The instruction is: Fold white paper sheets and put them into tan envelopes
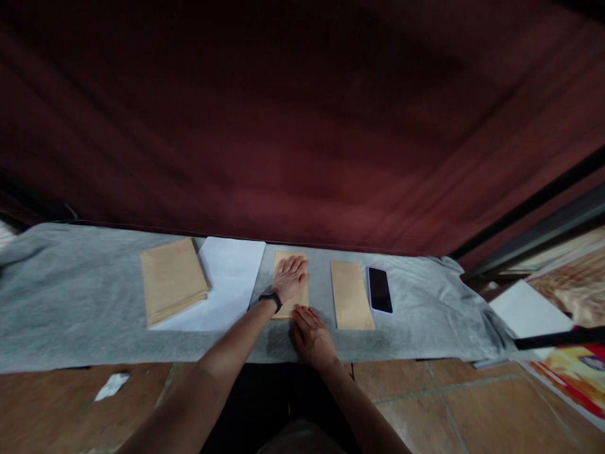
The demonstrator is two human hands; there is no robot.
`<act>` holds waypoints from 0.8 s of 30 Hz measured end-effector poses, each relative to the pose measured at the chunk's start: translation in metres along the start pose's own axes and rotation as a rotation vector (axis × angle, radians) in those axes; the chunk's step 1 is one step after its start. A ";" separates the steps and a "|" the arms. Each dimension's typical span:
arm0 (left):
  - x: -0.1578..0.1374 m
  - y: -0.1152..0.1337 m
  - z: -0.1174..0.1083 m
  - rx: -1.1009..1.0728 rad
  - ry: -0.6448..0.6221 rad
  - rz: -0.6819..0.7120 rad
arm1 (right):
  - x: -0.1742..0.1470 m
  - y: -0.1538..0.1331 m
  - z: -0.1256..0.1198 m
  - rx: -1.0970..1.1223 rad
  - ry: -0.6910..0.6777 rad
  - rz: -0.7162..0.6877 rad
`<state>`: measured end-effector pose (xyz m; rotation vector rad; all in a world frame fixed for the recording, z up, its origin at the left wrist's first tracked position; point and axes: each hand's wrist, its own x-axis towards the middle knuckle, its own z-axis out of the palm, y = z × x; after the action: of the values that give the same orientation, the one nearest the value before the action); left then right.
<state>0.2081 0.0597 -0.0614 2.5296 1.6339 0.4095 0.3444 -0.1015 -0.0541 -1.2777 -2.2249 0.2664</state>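
A brown kraft envelope (pixel 286 309) lies upright in front of me on a grey cloth. My left hand (pixel 290 278), with a dark band on its wrist, rests flat on its upper part, fingers stretched out. At the envelope's lower right corner, my right hand (pixel 312 334) touches the edge with its fingertips, fingers extended. To the right is a second brown envelope (pixel 352 296), lying flat and apart from both hands. On the left, a stack of larger brown envelopes (pixel 174 277) partly covers white paper sheets (pixel 231 277).
A phone (pixel 380 290) with a dark screen lies right of the second envelope. The grey cloth (pixel 425 302) covers a narrow surface against a dark red panel (pixel 302 157). A white scrap (pixel 112 386) is on the tiled floor; a red and yellow package (pixel 574 372) sits far right.
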 end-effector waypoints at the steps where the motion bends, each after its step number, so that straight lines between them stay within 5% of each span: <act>1: 0.002 0.000 0.001 -0.004 -0.002 -0.006 | 0.000 0.000 0.000 -0.001 0.002 0.000; 7: -0.008 -0.001 -0.005 -0.013 -0.049 0.075 | 0.000 0.003 0.002 0.014 -0.004 -0.015; 24: -0.096 -0.001 -0.012 -0.084 -0.150 0.267 | 0.001 0.005 0.006 -0.019 0.008 0.042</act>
<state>0.1665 -0.0279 -0.0662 2.6490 1.2072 0.2950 0.3443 -0.0972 -0.0607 -1.3350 -2.2004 0.2558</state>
